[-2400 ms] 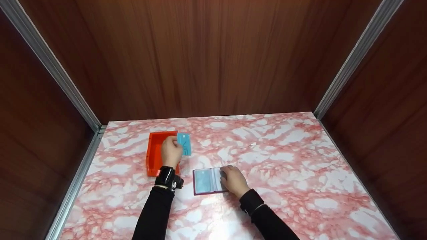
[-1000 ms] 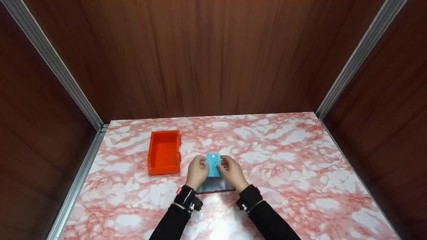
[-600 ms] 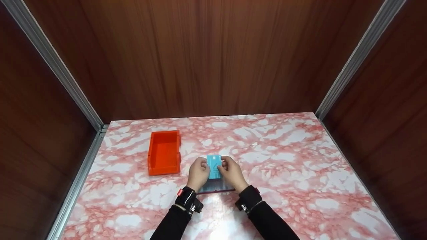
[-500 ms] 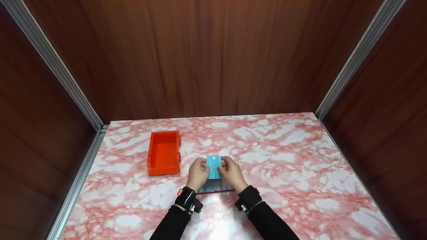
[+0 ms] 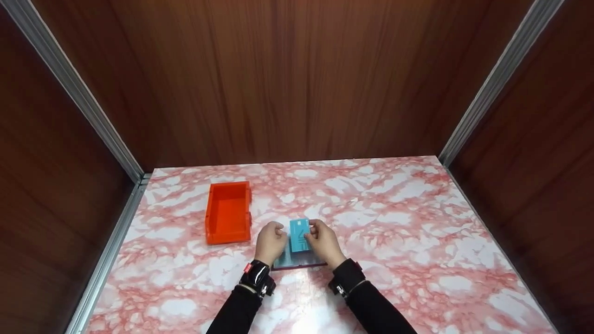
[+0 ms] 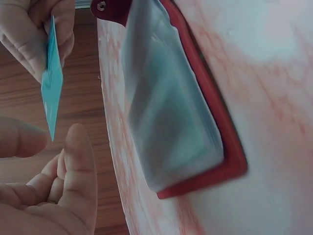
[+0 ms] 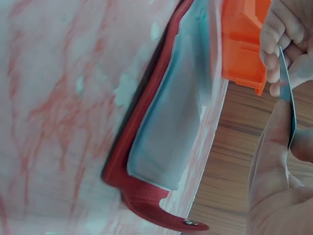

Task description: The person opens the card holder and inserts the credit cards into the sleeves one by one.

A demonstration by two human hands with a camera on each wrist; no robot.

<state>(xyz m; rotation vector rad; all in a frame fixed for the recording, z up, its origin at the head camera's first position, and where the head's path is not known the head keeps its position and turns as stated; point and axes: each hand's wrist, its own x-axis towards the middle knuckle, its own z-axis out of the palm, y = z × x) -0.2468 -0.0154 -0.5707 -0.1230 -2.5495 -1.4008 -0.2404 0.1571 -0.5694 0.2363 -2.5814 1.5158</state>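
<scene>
A light blue card (image 5: pixel 299 232) with dark lettering and a chip is pinched between the thumb and fingers of my right hand (image 5: pixel 326 242), above the card holder. My left hand (image 5: pixel 270 243) is just left of the card. In the left wrist view, the left thumb and forefinger (image 6: pixel 79 152) stand apart around the card's tip (image 6: pixel 52 105). Beneath both hands the card holder (image 5: pixel 292 260) lies open on the table, partly hidden by hands and card. It has a dark red cover, clear plastic sleeves (image 6: pixel 166 112) and a snap strap (image 7: pixel 161 215).
An orange bin (image 5: pixel 228 238) stands on the table to the left of the hands. The pink-and-white marbled table (image 5: pixel 394 222) is bordered by dark wood panels (image 5: pixel 297 83) at the back and sides, with metal rails (image 5: pixel 501 79) in the corners.
The card came from beside the orange bin in my left hand to above the holder, where both hands held it. Now the left hand has let go and shifted slightly left; the right keeps it.
</scene>
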